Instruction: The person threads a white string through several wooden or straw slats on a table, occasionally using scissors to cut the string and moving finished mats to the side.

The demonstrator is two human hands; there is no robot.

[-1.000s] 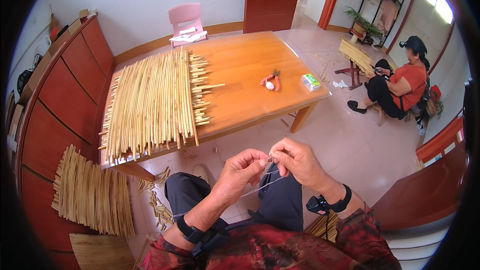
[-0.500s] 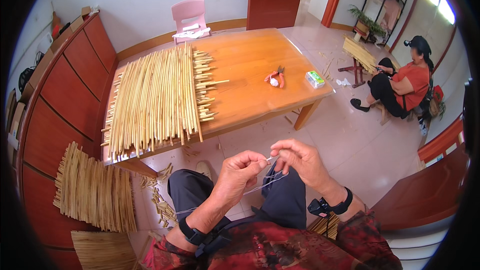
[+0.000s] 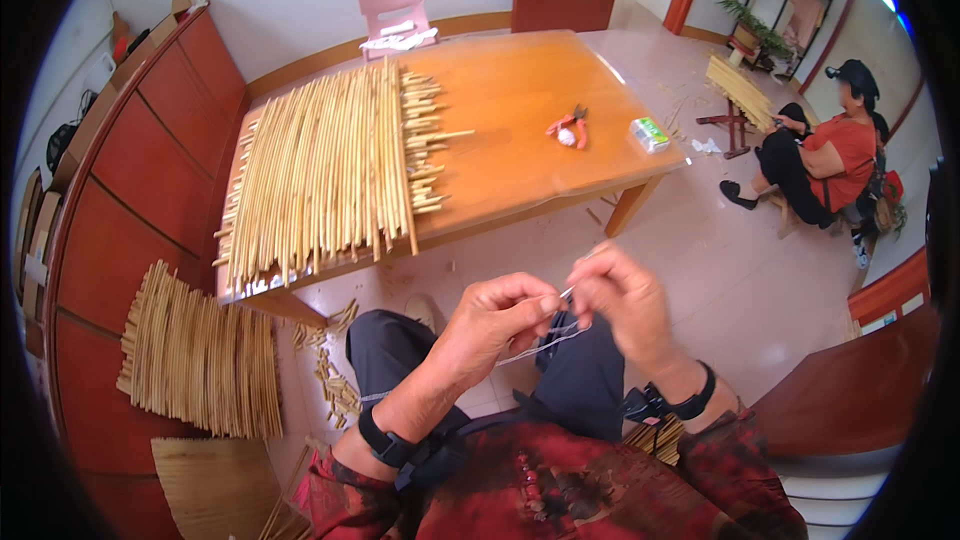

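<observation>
Over my lap, my left hand (image 3: 503,317) pinches a thin white thread (image 3: 548,344) between thumb and index finger. Beside its fingertips is my right hand (image 3: 622,302), slightly blurred, with its fingers closed on the same thread near a short pale end. Loose strands hang below both hands and trail left across my left wrist. Past my hands stands a wooden table (image 3: 520,80), on which lie a mat of straight stalks (image 3: 320,170), red-handled pliers (image 3: 578,122) with a small white ball of thread against them, and a small green-and-white box (image 3: 649,134).
More stalk mats (image 3: 205,360) lean by the red cabinets (image 3: 130,230) at left, and cut stalk pieces (image 3: 335,390) litter the floor. A pink chair (image 3: 393,2) stands behind the table. At right, a seated person (image 3: 840,155) works at a stalk panel (image 3: 738,88) on a stand.
The view has tilted down and shifted slightly, so the room sits higher and further right. My right fingers have drawn in around the thread near my left fingertips.
</observation>
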